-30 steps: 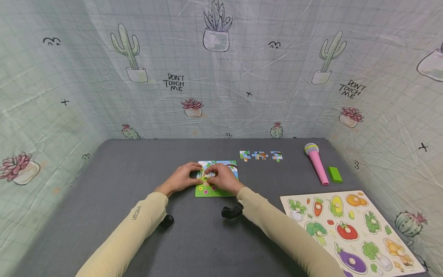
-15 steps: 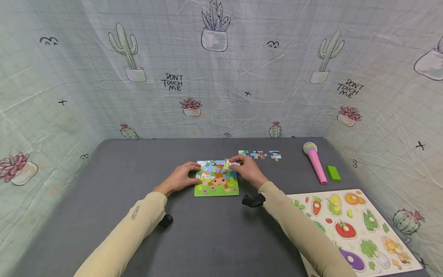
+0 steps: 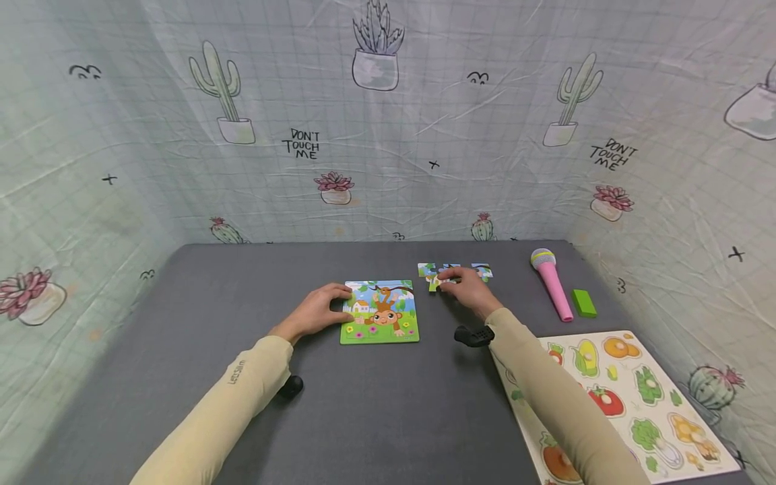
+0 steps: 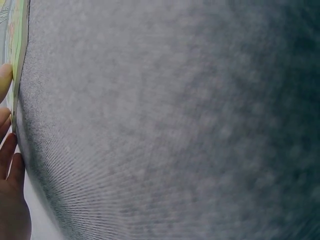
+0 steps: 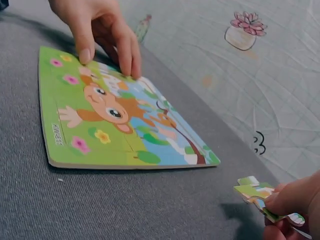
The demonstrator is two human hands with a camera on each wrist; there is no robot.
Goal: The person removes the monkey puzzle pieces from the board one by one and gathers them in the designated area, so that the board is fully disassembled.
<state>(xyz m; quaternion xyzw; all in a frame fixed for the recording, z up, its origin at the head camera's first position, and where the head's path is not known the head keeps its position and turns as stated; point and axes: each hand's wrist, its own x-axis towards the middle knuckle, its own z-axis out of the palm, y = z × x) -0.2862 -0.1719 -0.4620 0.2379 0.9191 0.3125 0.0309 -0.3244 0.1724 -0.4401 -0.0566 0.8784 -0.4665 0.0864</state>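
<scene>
A jigsaw puzzle board (image 3: 388,335) with a monkey picture lies flat on the grey table. My left hand (image 3: 316,311) holds its left edge, thumb on top near the corner and fingers along the far side; the left wrist view catches only part of the board (image 4: 19,45) and the fingers (image 4: 16,170). To the right of the board, my right hand (image 3: 468,289) pinches a green jigsaw piece (image 5: 255,192) between thumb and fingers, slightly above the table. Loose pieces lie in a row behind it: one at the left (image 3: 426,268), one at the right (image 3: 483,270), and a middle one partly hidden.
On the right lie a pink toy microphone (image 3: 556,289) and a green block (image 3: 584,303). A vegetable knob-puzzle board (image 3: 627,369) sits at the front right, partly covered by the right sleeve. A patterned cloth (image 3: 388,135) encloses the table's back and sides.
My right hand lifted a piece off the board and carried it right, toward the row of loose pieces, uncovering the monkey picture. The left hand stays at the board's left edge.
</scene>
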